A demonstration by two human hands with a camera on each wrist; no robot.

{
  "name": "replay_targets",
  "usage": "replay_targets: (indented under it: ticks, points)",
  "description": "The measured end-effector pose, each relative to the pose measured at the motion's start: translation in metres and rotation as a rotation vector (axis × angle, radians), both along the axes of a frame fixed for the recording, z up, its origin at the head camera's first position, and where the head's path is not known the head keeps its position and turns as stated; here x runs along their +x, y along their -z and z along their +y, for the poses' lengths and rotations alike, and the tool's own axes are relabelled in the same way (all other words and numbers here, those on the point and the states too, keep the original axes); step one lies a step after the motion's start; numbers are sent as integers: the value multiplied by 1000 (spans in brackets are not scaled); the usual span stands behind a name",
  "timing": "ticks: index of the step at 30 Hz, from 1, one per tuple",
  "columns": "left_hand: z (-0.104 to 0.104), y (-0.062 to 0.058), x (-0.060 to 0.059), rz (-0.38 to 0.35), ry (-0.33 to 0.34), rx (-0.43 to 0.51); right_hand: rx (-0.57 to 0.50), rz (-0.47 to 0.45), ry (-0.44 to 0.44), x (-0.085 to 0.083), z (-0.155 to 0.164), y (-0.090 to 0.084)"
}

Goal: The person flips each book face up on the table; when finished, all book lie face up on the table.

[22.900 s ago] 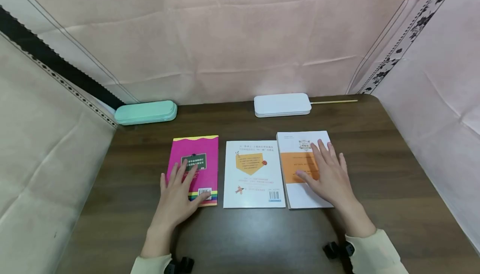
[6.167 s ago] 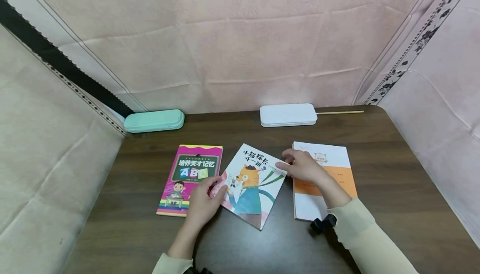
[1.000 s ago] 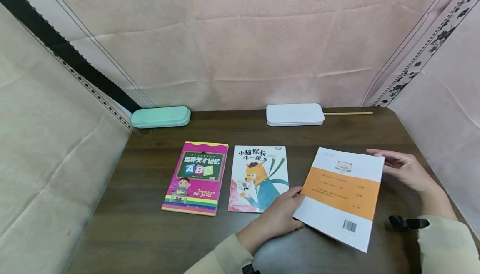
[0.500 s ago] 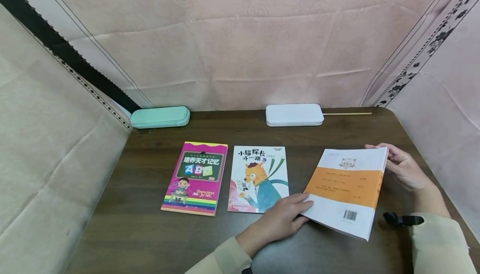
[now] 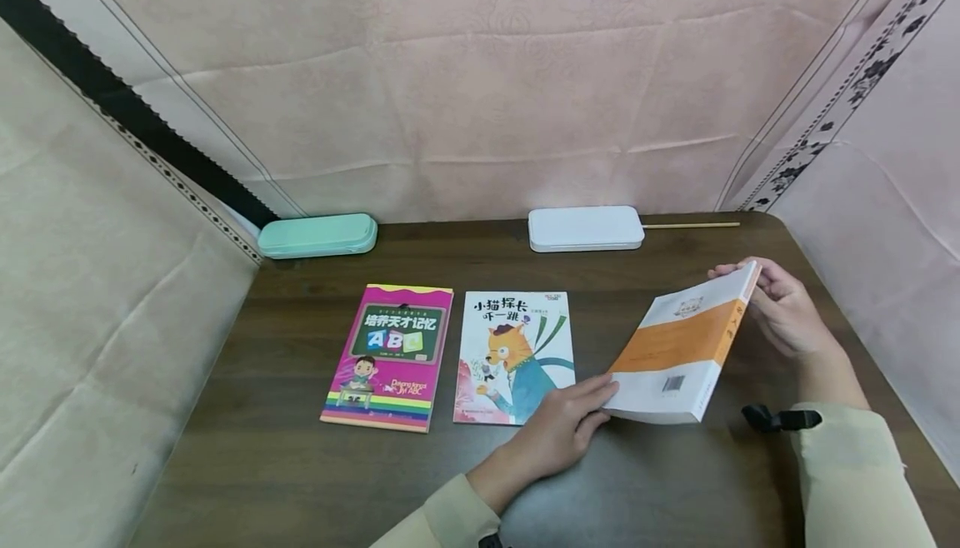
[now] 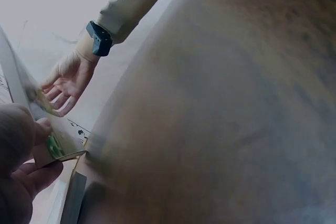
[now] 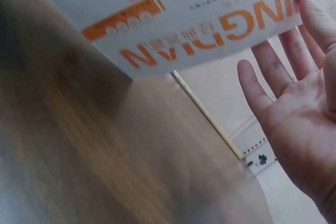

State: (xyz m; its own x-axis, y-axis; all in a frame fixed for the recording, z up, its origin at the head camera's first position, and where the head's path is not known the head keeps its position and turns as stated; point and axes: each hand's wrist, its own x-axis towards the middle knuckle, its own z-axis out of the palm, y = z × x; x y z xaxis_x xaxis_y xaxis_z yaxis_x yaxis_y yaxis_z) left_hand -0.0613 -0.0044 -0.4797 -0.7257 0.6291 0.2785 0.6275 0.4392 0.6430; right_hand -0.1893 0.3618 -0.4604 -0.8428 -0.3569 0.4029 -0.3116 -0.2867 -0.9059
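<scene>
A thick white book with an orange band (image 5: pixel 675 340) is held tilted above the right side of the table, its spine turned toward the head camera. My left hand (image 5: pixel 558 431) pinches its lower left corner, thumb on one face and fingers on the other, as the left wrist view shows. At its upper right corner my right hand (image 5: pixel 791 315) holds the edge. In the right wrist view, the cover with large orange letters (image 7: pixel 231 30) faces that palm. A cat picture book (image 5: pixel 513 356) and a magenta book (image 5: pixel 386 356) lie flat to the left, front covers up.
At the back of the table (image 5: pixel 247 465) lie a mint green case (image 5: pixel 318 236) and a white case (image 5: pixel 585 229). A thin stick (image 5: pixel 693 225) extends right from the white case. Pale cloth (image 5: pixel 450 98) hangs behind and at both sides.
Over the last second the orange-banded book has tipped up, baring its spine, and the right hand has moved left and up. Earlier, the cat and magenta books lay back cover up.
</scene>
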Motion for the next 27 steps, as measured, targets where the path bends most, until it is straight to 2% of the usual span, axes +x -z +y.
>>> replay_targets:
  ticks: [8,12,17,20,23,27]
  points:
    - [-5,-2,-4,29,-37,139,-203,-7,9,-8,-23,-10]
    - [-7,-4,-4,3,-57,174,-243,-57,95,-10,-33,-16]
    - [-5,-8,-1,20,-103,164,-259,-145,243,-12,-46,-24]
    - [-2,-9,3,12,-111,177,-184,-178,316,-14,-52,-28]
    - [2,-8,8,-69,-105,235,-68,-229,362,-17,-57,-29]
    - [6,-4,13,-190,-109,287,141,-293,374,-23,-63,-24]
